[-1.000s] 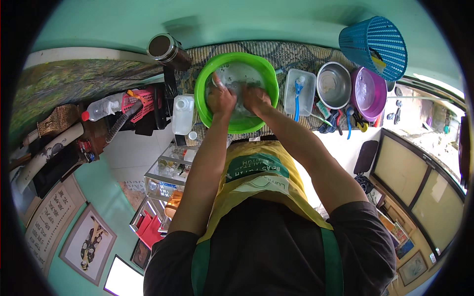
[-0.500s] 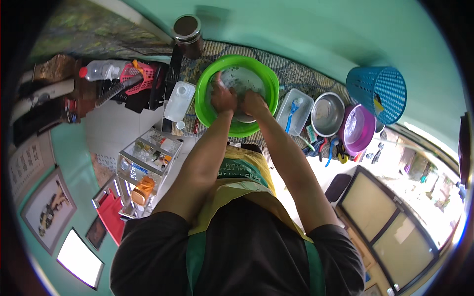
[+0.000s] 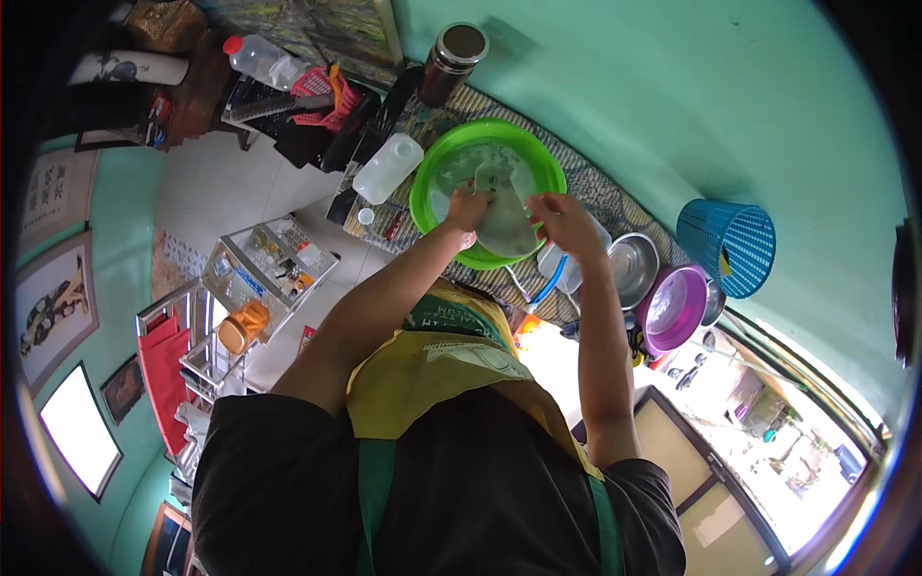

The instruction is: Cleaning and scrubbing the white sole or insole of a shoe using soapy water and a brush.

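Over the soapy water of a green plastic tub (image 3: pixel 428 165), my left hand (image 3: pixel 468 210) grips the left side of a pale, translucent piece of plastic (image 3: pixel 504 219), raised at a tilt. My right hand (image 3: pixel 565 223) has curled fingers at its right edge, pinching it. Beside the tub on the left stands a white translucent jug (image 3: pixel 387 168). To the lower right, partly hidden by my right arm, are a clear rectangular container and a blue-handled brush (image 3: pixel 545 286).
Behind the tub stands a brown-and-steel flask (image 3: pixel 451 62). To the right are a steel bowl (image 3: pixel 632 269), a purple basin (image 3: pixel 677 307) and a tall blue basket (image 3: pixel 725 245). A pink basket (image 3: pixel 327 101) lies left. A wheeled metal rack (image 3: pixel 269 264) stands below.
The pale plastic piece has come up out of the suds between my hands. My right hand has moved rightward to the tub's rim, and the view has turned, shifting the surroundings.
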### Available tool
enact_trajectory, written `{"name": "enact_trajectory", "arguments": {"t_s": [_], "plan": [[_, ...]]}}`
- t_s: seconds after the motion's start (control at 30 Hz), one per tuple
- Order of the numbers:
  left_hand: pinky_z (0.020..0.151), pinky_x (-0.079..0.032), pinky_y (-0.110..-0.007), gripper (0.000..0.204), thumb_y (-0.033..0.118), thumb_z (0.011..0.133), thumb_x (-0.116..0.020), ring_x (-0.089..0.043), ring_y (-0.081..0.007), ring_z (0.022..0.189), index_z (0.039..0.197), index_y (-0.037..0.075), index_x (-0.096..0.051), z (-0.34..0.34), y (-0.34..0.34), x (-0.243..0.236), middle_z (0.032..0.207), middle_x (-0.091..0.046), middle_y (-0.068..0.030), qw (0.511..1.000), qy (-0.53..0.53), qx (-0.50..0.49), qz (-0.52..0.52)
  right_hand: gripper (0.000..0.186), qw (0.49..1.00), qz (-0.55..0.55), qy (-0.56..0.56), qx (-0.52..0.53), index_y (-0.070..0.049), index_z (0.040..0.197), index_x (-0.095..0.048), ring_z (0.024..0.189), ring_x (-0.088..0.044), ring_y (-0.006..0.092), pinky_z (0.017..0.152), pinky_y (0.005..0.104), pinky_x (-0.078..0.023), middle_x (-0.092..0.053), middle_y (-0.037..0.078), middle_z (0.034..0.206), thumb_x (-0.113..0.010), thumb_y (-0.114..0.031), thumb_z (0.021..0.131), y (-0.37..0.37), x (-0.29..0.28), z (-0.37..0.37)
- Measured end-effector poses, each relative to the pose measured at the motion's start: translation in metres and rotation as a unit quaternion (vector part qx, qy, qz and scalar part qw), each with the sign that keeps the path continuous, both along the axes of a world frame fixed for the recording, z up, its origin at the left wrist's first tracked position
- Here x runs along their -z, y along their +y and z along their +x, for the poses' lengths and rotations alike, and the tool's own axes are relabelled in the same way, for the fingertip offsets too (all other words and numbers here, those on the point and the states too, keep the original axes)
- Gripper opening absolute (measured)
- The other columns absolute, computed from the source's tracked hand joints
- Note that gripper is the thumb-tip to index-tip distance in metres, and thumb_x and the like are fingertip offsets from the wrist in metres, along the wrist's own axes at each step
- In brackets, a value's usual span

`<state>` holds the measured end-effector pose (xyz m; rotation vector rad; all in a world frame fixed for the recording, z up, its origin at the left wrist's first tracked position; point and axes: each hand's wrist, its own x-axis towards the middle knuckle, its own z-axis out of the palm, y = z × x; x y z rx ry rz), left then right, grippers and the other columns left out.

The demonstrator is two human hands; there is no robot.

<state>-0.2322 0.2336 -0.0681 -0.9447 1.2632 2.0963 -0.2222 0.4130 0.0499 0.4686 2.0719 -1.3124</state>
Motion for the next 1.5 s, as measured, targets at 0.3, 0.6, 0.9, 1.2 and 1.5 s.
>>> {"name": "enact_trajectory", "arguments": {"t_s": [0.3, 0.6, 0.9, 1.2, 1.5], "plan": [[0.078, -0.062, -0.051, 0.057, 0.002, 0.086, -0.062, -0.071, -0.0343, 0.093, 0.141, 0.002, -0.047, -0.005, -0.036, 0.005, 0.116, -0.065, -0.0245, 0.987, 0.068, 0.089, 0.118, 0.025, 0.890, -0.401, 0.109, 0.190, 0.003, 0.104, -0.069, 0.069, -0.065, 0.0150, 0.061, 0.0297, -0.051, -0.068, 0.008, 0.086, -0.066, -0.021, 0.099, 0.004, 0.006, -0.009], [0.086, -0.058, -0.050, 0.045, -0.002, 0.084, -0.058, -0.065, -0.0318, 0.103, 0.129, -0.002, -0.052, 0.019, -0.026, -0.034, 0.113, -0.061, -0.0187, 0.995, -0.072, 0.001, 0.076, 0.024, 0.952, -0.009, 0.299, 0.063, 0.002, 0.093, -0.057, 0.071, -0.061, 0.0207, 0.064, 0.0340, -0.047, -0.067, 0.010, 0.086, -0.074, -0.014, 0.089, -0.009, 0.027, 0.012], [0.078, -0.057, -0.054, 0.044, -0.004, 0.081, -0.055, -0.065, -0.0350, 0.096, 0.124, 0.000, -0.050, 0.032, -0.028, 0.010, 0.107, -0.058, -0.0184, 0.988, -0.082, -0.035, 0.124, 0.035, 0.953, 0.170, 0.240, -0.076, -0.001, 0.106, -0.063, 0.085, -0.072, 0.0288, 0.075, 0.0406, -0.056, -0.071, 0.015, 0.091, -0.080, -0.010, 0.076, -0.014, 0.037, 0.013], [0.079, -0.058, -0.049, 0.036, -0.002, 0.081, -0.067, -0.068, -0.0341, 0.100, 0.115, -0.005, -0.058, 0.045, -0.015, 0.058, 0.108, -0.064, -0.0232, 0.984, -0.077, 0.027, 0.161, 0.030, 0.924, 0.136, 0.350, -0.067, -0.003, 0.119, -0.065, 0.099, -0.070, 0.0253, 0.073, 0.0360, -0.060, -0.067, 0.018, 0.112, -0.067, -0.003, 0.089, -0.067, 0.014, 0.010], [0.078, -0.053, -0.039, 0.035, 0.014, 0.085, -0.072, -0.062, -0.0230, 0.085, 0.114, 0.001, -0.059, 0.059, -0.006, 0.091, 0.094, -0.059, -0.0103, 0.940, 0.113, -0.077, 0.314, 0.041, 0.819, 0.085, 0.266, -0.501, -0.004, 0.127, -0.062, 0.109, -0.068, 0.0377, 0.096, 0.0462, -0.055, -0.061, 0.025, 0.128, -0.068, -0.009, 0.087, -0.264, 0.065, 0.010]]}}
